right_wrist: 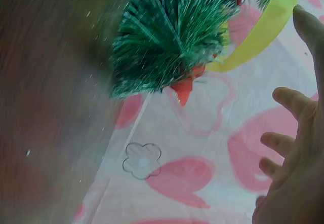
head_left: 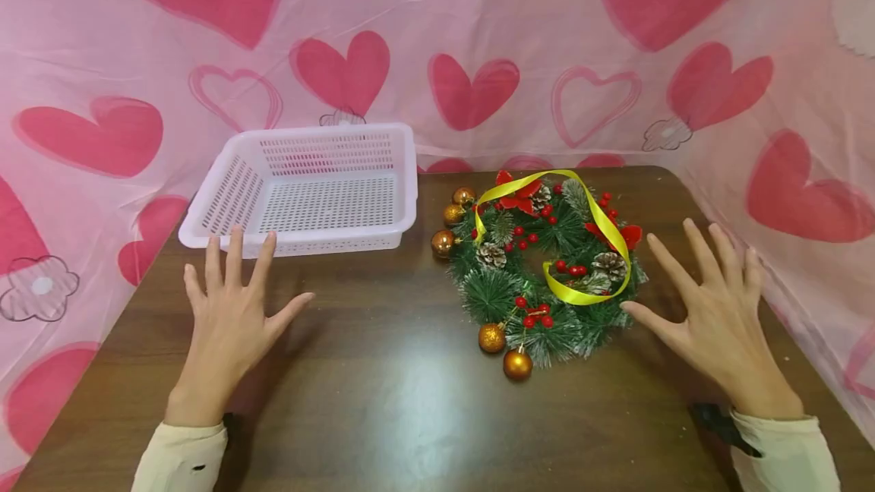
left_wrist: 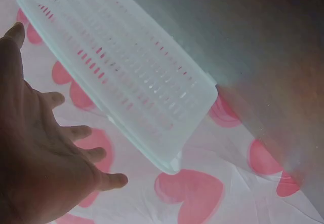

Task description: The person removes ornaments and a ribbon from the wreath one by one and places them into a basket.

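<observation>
Your left hand, fingers splayed and free of any grip, is poised near the front of a white slotted plastic basket, while your right hand, likewise spread and loose, flanks an artificial Christmas wreath on a dark wood-grain table, the thumb too close to tell whether it touches; the wreath lies to the basket's right, trimmed with pinecones, red berries and gold baubles, a yellow satin ribbon looping across it, heart-print fabric hanging behind
</observation>
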`<state>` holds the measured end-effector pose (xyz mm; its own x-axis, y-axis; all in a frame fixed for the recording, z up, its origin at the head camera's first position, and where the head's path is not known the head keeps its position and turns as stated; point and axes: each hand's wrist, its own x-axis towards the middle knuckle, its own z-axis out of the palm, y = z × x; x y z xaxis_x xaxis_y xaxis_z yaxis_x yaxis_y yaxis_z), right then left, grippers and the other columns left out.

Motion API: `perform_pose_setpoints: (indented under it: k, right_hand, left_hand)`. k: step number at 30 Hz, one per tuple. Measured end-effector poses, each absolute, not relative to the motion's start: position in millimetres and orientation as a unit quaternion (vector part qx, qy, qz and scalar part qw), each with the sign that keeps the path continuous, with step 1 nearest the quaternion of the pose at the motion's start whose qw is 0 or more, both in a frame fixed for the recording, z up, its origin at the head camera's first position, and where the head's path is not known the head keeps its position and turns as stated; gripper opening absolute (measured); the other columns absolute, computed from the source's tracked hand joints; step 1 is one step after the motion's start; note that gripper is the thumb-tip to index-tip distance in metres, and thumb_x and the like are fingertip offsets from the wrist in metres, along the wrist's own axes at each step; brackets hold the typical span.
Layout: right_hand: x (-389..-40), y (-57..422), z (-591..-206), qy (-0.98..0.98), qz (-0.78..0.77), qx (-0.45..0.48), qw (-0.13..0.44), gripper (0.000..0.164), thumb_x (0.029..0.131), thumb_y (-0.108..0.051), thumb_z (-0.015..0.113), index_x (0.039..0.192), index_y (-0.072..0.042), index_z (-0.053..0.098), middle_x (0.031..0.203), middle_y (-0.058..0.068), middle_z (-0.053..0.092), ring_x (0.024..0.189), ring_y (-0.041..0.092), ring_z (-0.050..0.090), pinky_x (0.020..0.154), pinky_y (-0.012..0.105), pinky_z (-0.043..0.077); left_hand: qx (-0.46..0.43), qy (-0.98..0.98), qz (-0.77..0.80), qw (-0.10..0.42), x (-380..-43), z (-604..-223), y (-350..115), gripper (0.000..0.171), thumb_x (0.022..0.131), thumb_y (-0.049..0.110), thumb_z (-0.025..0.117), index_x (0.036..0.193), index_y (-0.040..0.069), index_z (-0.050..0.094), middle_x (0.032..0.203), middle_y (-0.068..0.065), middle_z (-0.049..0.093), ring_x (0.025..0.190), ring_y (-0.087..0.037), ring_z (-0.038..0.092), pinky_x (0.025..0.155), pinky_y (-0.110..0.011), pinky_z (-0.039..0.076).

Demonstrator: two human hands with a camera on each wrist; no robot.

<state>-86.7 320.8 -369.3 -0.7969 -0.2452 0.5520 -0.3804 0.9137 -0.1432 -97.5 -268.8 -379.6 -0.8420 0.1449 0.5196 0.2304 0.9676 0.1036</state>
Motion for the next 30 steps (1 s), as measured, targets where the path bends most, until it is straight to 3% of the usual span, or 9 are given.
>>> perform_pose_setpoints:
  k: [4,7,11,15,23,30]
  right_hand:
    - [-87.6,316.5,-365.6,-0.933,0.149,0.195,0.265,0.091,0.078,-0.076,0.062,0.15,-0.023,0.046,0.162,0.015,0.025,0.15,0.037,0.015,0.118,0.061,0.001]
    - [-87.5,312.2,-362.4,-0.928,0.156,0.216,0.261,0.09,0.081,-0.079,0.055,0.15,-0.021,0.047,0.16,0.017,0.029,0.148,0.038,0.02,0.119,0.058,0.004]
    - [-84.5,308.3,-357.8,-0.931,0.165,0.226,0.234,0.091,0.076,-0.064,0.074,0.151,-0.02,0.045,0.158,0.016,0.032,0.148,0.035,0.022,0.121,0.052,0.007]
    - [-82.9,304.2,-353.4,-0.937,0.181,0.23,0.189,0.103,0.065,-0.044,0.089,0.154,-0.023,0.04,0.158,0.014,0.033,0.149,0.031,0.021,0.121,0.051,0.008]
    - [-88.2,297.2,-351.8,-0.932,0.177,0.28,0.15,0.105,0.061,-0.043,0.092,0.151,-0.021,0.043,0.151,0.02,0.04,0.14,0.041,0.031,0.119,0.056,0.01]
    - [-94.2,294.0,-362.1,-0.941,0.154,0.281,0.112,0.115,0.057,-0.048,0.094,0.153,-0.018,0.038,0.152,0.016,0.041,0.143,0.038,0.029,0.118,0.059,0.003]
  left_hand:
    - [-0.1,-0.963,-0.093,0.234,-97.8,-380.8,-267.1,0.099,0.077,0.064,0.07,0.157,0.021,0.03,0.162,-0.022,0.015,0.146,-0.051,0.012,0.105,-0.079,0.009]
    - [-0.108,-0.963,-0.102,0.226,-96.7,-382.2,-264.9,0.097,0.076,0.061,0.073,0.155,0.02,0.034,0.159,-0.024,0.02,0.144,-0.051,0.016,0.106,-0.077,0.011]
    - [-0.132,-0.956,-0.113,0.238,-96.2,-379.3,-261.6,0.093,0.076,0.057,0.074,0.152,0.017,0.04,0.155,-0.026,0.027,0.139,-0.051,0.024,0.104,-0.073,0.019]
    - [-0.154,-0.947,-0.14,0.246,-98.4,-373.3,-257.7,0.087,0.076,0.047,0.08,0.149,0.015,0.044,0.153,-0.025,0.03,0.135,-0.051,0.03,0.101,-0.071,0.024]
    - [-0.2,-0.93,-0.169,0.259,-99.6,-366.2,-246.5,0.071,0.079,0.029,0.082,0.14,0.007,0.052,0.143,-0.028,0.044,0.129,-0.048,0.043,0.092,-0.069,0.036]
    - [-0.252,-0.919,-0.175,0.247,-97.4,-360.8,-228.2,0.051,0.083,0.019,0.078,0.126,0.0,0.06,0.131,-0.024,0.054,0.123,-0.041,0.05,0.091,-0.062,0.044]
